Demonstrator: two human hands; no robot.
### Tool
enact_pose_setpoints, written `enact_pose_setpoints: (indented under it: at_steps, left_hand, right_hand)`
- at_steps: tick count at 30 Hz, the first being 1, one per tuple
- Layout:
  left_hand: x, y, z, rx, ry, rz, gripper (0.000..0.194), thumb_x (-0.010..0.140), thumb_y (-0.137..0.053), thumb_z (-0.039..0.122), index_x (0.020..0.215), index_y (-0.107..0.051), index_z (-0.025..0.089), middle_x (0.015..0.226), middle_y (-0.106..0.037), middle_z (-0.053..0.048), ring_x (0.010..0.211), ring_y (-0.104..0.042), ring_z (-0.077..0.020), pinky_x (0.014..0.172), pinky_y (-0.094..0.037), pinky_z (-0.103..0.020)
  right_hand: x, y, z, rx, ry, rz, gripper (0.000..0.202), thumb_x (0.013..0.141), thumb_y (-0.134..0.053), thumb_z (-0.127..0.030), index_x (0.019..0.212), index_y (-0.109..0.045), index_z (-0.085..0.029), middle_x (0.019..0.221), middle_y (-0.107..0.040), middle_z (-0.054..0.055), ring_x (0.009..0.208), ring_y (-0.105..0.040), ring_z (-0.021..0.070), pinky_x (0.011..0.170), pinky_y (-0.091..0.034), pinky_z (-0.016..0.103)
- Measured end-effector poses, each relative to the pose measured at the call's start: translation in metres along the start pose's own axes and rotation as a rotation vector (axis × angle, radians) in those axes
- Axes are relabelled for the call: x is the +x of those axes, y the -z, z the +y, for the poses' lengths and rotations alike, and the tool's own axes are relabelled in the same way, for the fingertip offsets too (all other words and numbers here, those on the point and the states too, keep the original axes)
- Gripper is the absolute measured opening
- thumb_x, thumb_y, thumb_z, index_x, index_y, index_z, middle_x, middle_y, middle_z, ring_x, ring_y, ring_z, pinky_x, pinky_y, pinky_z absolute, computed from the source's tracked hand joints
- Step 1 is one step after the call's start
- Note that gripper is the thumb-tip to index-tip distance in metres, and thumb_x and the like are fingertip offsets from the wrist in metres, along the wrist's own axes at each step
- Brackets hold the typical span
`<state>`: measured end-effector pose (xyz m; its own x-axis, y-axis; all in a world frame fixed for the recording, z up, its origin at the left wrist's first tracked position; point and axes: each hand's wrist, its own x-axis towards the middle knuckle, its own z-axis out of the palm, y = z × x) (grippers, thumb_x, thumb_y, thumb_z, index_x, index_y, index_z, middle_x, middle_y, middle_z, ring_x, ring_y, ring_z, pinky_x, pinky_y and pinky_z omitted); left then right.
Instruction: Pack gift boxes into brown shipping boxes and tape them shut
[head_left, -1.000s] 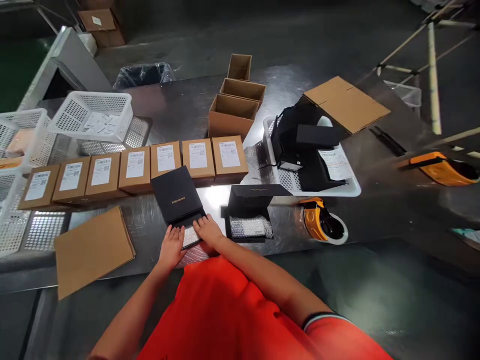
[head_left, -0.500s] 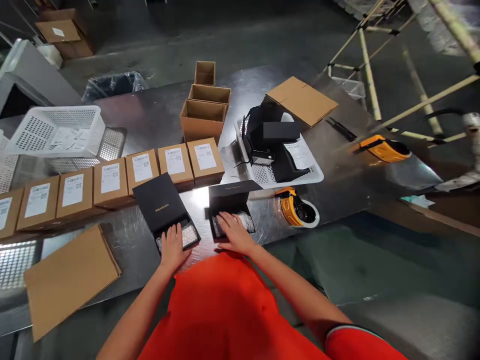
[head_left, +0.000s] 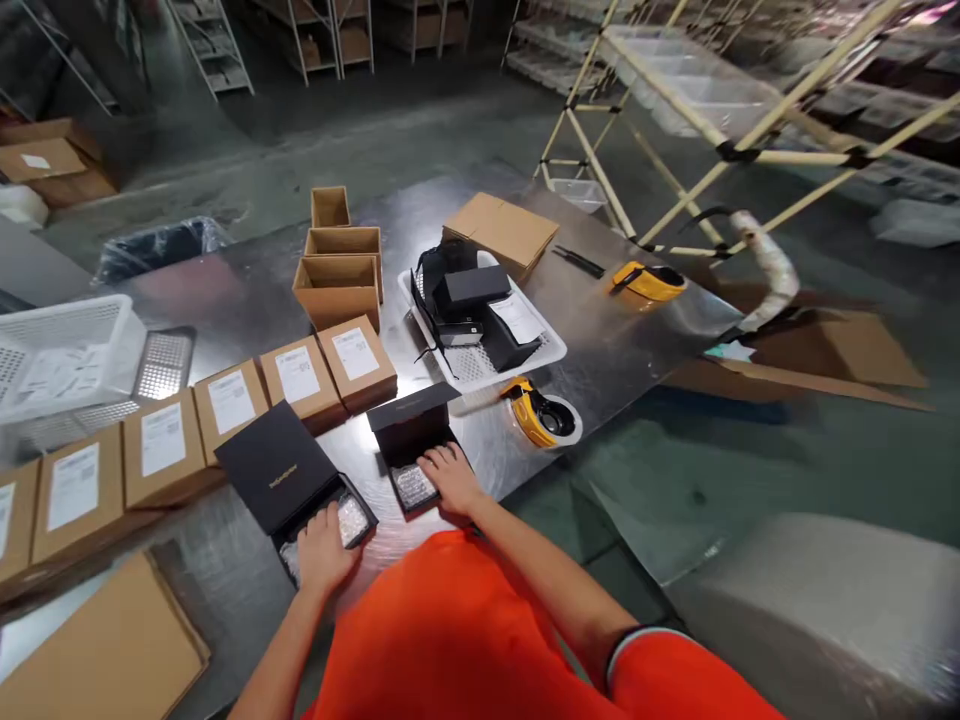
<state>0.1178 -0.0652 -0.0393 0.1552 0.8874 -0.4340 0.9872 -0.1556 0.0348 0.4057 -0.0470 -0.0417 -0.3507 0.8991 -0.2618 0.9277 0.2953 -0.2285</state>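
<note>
Black boxes, two of them, side by side near the front edge of the shiny metal surface (head_left: 645, 340). Left black box (head_left: 289, 482) open, lid tipped back with small gold writing on it, bubble wrap (head_left: 349, 520) inside. Left hand (head_left: 321, 552) flat on that wrap, fingers spread a little, pressing down, holding nothing. Right black box (head_left: 411, 440) open too, lid standing up behind, more bubble wrap (head_left: 415, 486) in it. Right hand (head_left: 448, 478) resting on the box's right side, fingers loose and bent, touching the wrap, not closed around anything.

Behind the black boxes, a row of brown boxes with white labels (head_left: 225, 400), touching one another. Further back, three open brown boxes (head_left: 337, 280) in a line. Beside those, a white tray (head_left: 551, 350) with black things and a paper in it. Just in front of the tray, a yellow tape roller (head_left: 540, 418). Another yellow tape roller (head_left: 645, 282) far off on the right. Flat cardboard (head_left: 502, 230) behind the tray, more flat cardboard (head_left: 97, 650) at the near left corner. White basket (head_left: 67, 350) at the far left. Orange shirt (head_left: 450, 640) at the bottom.
</note>
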Motion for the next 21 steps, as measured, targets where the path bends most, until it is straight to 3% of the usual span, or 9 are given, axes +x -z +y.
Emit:
enact_pose_setpoints:
  at_steps: [10,21]
  left_hand:
    - [0.0002,0.0015,0.0015,-0.035,0.019,0.03,0.074,0.077,-0.053,0.062,0.135,-0.045,0.018,0.125,-0.06,-0.015,0.114,-0.054,-0.0308,0.093,-0.038,-0.039]
    - [0.0005,0.0037,0.0023,-0.062,0.035,0.016,0.081,0.074,-0.056,0.062,0.136,-0.043,0.013,0.124,-0.059,-0.017,0.113,-0.054,-0.0303,0.094,-0.038,-0.039]
  right_hand:
    - [-0.0013,-0.0036,0.001,0.012,-0.005,0.005,0.078,0.065,-0.066,-0.021,0.14,-0.044,-0.014,0.138,-0.05,0.017,0.128,-0.038,0.0316,0.115,-0.011,0.048]
    - [0.0002,-0.0073,0.0021,0.012,-0.004,0.006,0.079,0.065,-0.065,-0.021,0.141,-0.044,-0.014,0.138,-0.05,0.016,0.129,-0.037,0.0317,0.114,-0.009,0.048]
